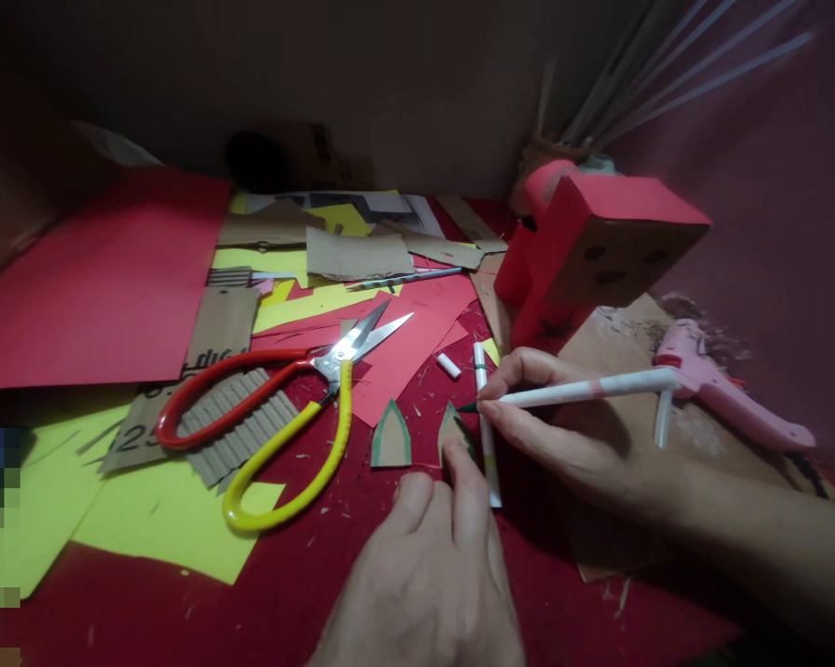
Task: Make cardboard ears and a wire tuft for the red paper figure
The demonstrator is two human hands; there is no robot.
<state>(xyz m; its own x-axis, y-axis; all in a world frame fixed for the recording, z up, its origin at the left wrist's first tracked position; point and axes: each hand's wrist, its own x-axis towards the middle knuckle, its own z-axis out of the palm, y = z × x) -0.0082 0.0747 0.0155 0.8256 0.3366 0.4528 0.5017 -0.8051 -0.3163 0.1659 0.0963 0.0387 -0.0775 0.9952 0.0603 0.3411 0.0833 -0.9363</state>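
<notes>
My right hand (pixel 562 426) pinches a slim white marker (pixel 562 390), its green tip at the top of a small pointed cardboard piece (pixel 449 428). My left hand (pixel 431 565) lies palm down, the index finger pressing on that piece and the other fingers curled. Part of the piece is hidden under the fingertip. Just left of it lies a matching pointed cardboard piece (pixel 392 441) with a green border. Another white marker (pixel 487 445) rests beside my right fingertips, and a loose white cap (pixel 449 365) sits above the pieces.
Large scissors (pixel 339 363) with red and yellow handles lie half open at left. A red box figure (pixel 584 250) with a cardboard face stands at right, near a pink glue gun (pixel 729 389). Red paper (pixel 104 287), yellow paper (pixel 173 533) and cardboard scraps (pixel 360 254) cover the red surface.
</notes>
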